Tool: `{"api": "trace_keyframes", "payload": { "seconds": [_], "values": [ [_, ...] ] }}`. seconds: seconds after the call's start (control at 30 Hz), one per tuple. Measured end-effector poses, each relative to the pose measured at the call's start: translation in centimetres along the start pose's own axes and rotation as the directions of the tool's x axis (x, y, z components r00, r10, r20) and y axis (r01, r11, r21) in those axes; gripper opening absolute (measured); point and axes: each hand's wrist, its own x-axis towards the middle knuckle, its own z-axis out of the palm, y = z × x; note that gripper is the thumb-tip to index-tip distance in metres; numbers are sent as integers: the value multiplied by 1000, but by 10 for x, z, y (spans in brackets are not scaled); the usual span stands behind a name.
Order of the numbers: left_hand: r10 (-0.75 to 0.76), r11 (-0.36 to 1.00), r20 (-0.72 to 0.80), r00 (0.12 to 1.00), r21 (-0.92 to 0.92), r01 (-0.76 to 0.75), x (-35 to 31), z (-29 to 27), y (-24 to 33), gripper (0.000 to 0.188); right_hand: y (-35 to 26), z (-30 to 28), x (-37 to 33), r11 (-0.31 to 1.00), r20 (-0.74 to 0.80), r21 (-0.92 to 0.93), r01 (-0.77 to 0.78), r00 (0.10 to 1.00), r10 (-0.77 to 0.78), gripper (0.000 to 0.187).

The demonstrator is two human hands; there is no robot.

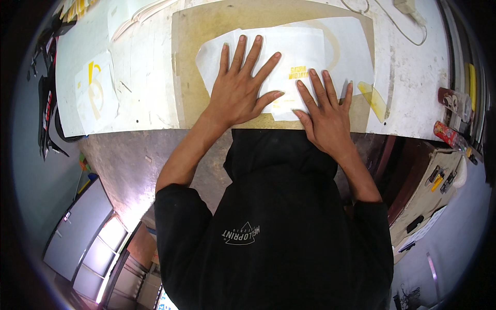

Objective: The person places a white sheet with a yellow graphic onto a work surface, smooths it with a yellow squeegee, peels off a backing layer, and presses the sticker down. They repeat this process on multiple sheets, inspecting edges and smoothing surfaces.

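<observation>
Both hands press flat on white sheets that lie over a tan mat at the table's near edge. My left hand [237, 90] has its fingers spread on the left part of a white sheet [294, 46] with small yellow print. On the lower right of the same papers rests my right hand [329, 113], fingers apart and pointing away from me. A larger white sheet [351, 46] with a faint curved mark shows underneath at the right. The tan mat [186, 62] reaches past the papers on several sides. Neither hand grips anything.
A paper with a yellow design [94, 95] lies on the white table [139, 82] at left. Right of the mat is a yellow translucent piece [373, 101]. A pale cable [408, 36] curls at the far right. A cup [454, 101] and red bottle [449, 135] stand beyond the right edge.
</observation>
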Motion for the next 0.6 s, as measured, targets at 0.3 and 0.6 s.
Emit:
{"api": "trace_keyframes", "payload": {
  "seconds": [0.3,0.6],
  "values": [
    [-7,1000,-23,1000,6,8,0,2,1,73,0,-1,0,1000,0,-7,0,1000,0,59],
    [-5,1000,-32,999,3,6,-1,3,1,73,-5,-10,5,999,-38,36,3,999,-2,54]
  ]
}}
